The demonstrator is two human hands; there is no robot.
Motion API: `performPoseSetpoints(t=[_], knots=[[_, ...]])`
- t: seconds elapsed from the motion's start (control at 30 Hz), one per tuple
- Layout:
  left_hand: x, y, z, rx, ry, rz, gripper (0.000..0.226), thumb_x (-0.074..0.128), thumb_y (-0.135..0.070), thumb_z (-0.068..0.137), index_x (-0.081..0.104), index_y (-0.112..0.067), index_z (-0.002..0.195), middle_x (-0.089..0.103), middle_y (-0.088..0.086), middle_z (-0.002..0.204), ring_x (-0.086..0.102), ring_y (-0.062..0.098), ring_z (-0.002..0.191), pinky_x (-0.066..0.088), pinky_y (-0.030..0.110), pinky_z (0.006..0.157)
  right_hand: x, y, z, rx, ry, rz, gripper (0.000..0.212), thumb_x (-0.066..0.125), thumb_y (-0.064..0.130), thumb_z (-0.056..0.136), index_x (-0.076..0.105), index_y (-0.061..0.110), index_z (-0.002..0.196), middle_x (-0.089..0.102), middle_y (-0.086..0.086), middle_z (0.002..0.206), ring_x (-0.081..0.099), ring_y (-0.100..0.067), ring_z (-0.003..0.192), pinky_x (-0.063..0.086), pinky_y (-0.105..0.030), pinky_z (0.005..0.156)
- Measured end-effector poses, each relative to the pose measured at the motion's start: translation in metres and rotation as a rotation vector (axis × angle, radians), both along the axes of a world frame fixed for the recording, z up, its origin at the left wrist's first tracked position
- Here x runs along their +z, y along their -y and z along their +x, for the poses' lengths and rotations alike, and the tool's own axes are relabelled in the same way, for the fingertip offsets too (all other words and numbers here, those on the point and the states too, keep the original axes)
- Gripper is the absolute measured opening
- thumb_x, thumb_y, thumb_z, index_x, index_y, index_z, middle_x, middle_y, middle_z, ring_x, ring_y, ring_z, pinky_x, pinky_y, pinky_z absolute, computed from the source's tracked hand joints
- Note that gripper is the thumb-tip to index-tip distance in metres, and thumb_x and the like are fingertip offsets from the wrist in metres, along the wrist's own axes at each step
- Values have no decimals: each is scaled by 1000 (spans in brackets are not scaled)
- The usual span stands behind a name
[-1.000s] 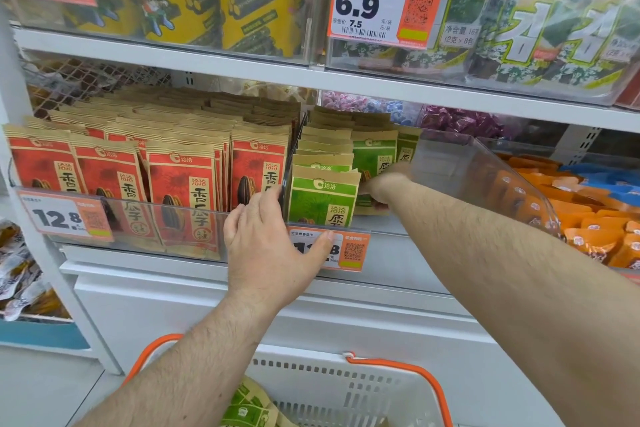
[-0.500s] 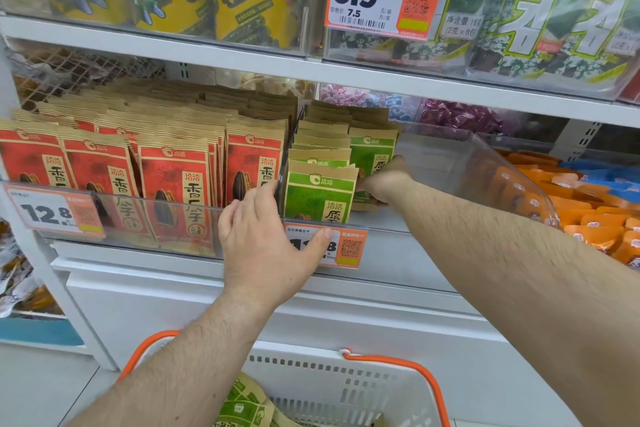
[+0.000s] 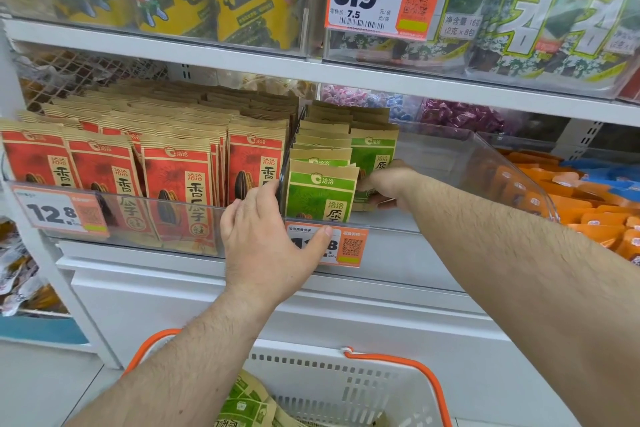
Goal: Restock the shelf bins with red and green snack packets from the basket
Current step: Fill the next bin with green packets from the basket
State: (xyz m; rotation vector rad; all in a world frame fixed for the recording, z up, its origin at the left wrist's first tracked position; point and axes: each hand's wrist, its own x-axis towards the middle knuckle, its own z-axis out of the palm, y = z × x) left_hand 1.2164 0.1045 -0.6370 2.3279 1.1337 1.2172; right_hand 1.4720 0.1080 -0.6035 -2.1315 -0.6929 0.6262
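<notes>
Right hand (image 3: 388,185), fingers hidden, grip unclear, reaches among green packets (image 3: 320,192) in the clear bin (image 3: 485,163); left hand (image 3: 270,239), open, steadies its front. Next, probably: fetch more from basket (image 3: 398,388).

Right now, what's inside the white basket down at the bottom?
Green snack packets lie in the white basket, bunched at its left. The left forearm covers part of them, so their number can't be seen.
</notes>
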Motion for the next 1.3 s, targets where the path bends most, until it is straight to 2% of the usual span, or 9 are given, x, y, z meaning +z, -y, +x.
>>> performPoseSetpoints(t=[0.33,0.63,0.77,0.9,0.97,1.03,1.13,1.2,1.3], knots=[[2,1,-1,-12,-7,-8,85,67,-62,72,41,-12,137,51,-1,130,43,17,126,13,39,117,1,4,-6,-22,-12,-69,55,88,19,69,61,17,117,66,-3,106,69,-19,83,54,-27,56],[3,2,-2,-8,-14,-11,86,68,-62,74,40,-12,138,50,0,132,42,18,128,12,39,117,9,11,-12,-32,0,-76,53,88,23,70,62,17,116,65,-2,106,67,-19,85,59,-33,70],[4,3,-2,-11,-25,-21,87,67,-62,75,38,-12,140,49,0,134,40,17,130,9,37,118,23,28,-20,-67,78,-117,36,84,24,77,64,13,104,64,-5,97,64,-19,80,57,-32,70],[8,7,-7,-58,-35,-41,88,68,-56,79,33,-10,145,45,4,142,33,19,137,4,34,120,45,56,-49,-169,299,-129,24,77,28,82,61,10,84,61,-5,83,58,-18,66,44,-27,53],[13,13,-15,-95,-1,-80,91,71,-50,80,28,-9,149,38,6,149,27,20,141,4,35,123,48,69,-68,-278,530,-26,34,71,27,84,59,8,109,57,-10,112,62,-27,90,48,-33,69],[18,19,-28,-112,34,-62,90,72,-45,80,29,-6,148,36,9,150,27,22,141,14,44,122,45,88,-91,-300,838,272,46,65,23,81,53,8,123,48,-13,127,55,-30,108,48,-42,88],[9,29,-56,-151,-20,52,79,66,-44,76,41,-2,138,45,13,138,39,29,132,29,47,115,18,119,-135,-91,1123,693,34,60,17,73,59,3,104,54,-18,108,45,-21,101,44,-37,83],[-4,38,-77,-218,-147,40,73,62,-44,73,46,-5,133,49,10,130,46,27,122,33,41,107,-22,134,-164,64,1047,689,27,60,14,73,60,4,98,56,-15,101,47,-21,96,42,-35,80],[-22,47,-105,-313,-379,-24,65,62,-42,79,47,-12,134,54,4,128,52,26,118,36,40,103,-92,145,-190,237,743,345,15,62,12,79,61,11,94,58,-4,94,54,-22,89,47,-38,79]])
